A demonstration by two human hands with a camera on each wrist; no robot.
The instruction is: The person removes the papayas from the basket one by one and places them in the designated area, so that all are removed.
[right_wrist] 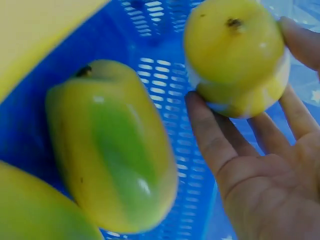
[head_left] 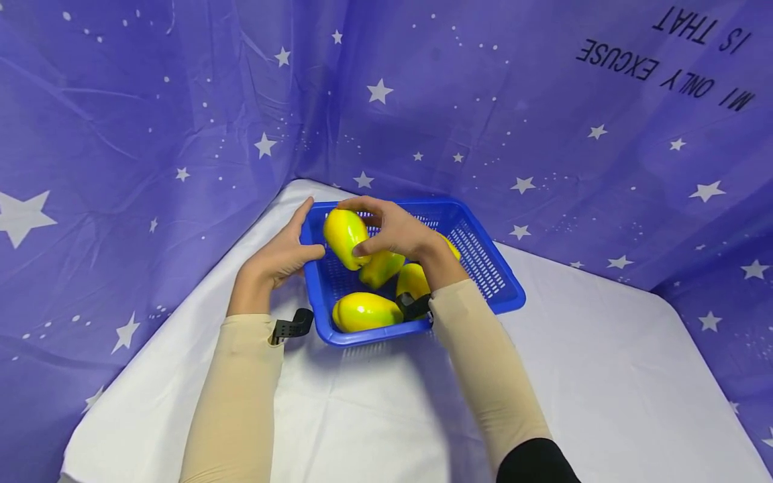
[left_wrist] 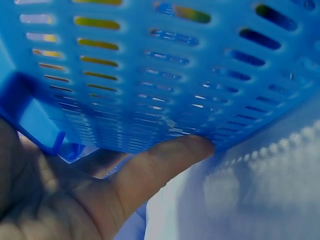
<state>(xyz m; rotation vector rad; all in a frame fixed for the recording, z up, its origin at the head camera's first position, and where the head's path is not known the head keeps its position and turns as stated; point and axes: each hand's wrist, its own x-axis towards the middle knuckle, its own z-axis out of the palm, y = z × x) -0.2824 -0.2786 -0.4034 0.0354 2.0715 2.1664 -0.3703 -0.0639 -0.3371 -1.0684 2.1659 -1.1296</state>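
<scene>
My right hand (head_left: 395,231) holds a yellow-green mango (head_left: 345,235) over the left part of a blue plastic basket (head_left: 356,337), thumb on one side and fingers on the other. In the right wrist view the stem end of this mango (right_wrist: 235,45) faces the camera. At the basket's left end, my left hand (head_left: 286,251) grips the rim. One finger (left_wrist: 165,160) of it lies against the slotted outer wall in the left wrist view. Several more mangoes lie inside, among them one at the front (head_left: 368,312) and one under the right hand (head_left: 382,270).
The basket stands on a white cloth-covered table (head_left: 362,416), towards the back corner. Purple star-printed curtains (head_left: 423,107) hang behind and along the sides. Black wrist straps show on the left sleeve (head_left: 241,396) and the right sleeve (head_left: 483,362).
</scene>
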